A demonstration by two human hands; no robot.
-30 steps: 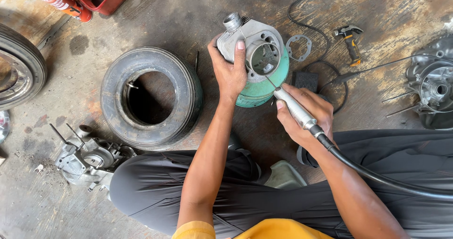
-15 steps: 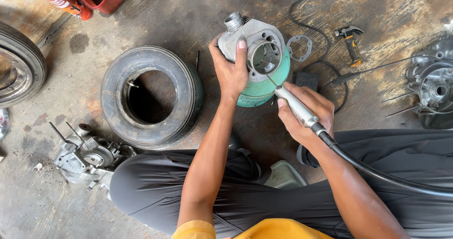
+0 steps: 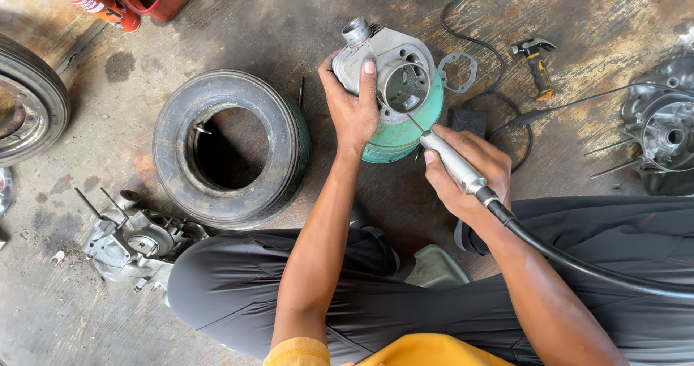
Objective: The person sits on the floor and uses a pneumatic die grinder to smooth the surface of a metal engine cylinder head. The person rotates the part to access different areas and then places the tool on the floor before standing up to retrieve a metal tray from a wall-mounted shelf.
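Gripping: left hand (image 3: 352, 109) wraps the grey cylinder (image 3: 394, 66), thumb over its face, upper centre of frame.
Tool: right hand (image 3: 468, 171) closed around a grinder (image 3: 454, 165), its thin bit reaching into the cylinder's bore.
Base: cylinder sits on a green can (image 3: 401, 131).
Left: tyre (image 3: 231, 149) centre-left; engine part (image 3: 134, 239) lower left.
Right: hammer (image 3: 536, 62) upper right; gasket (image 3: 457, 71) beside the cylinder.
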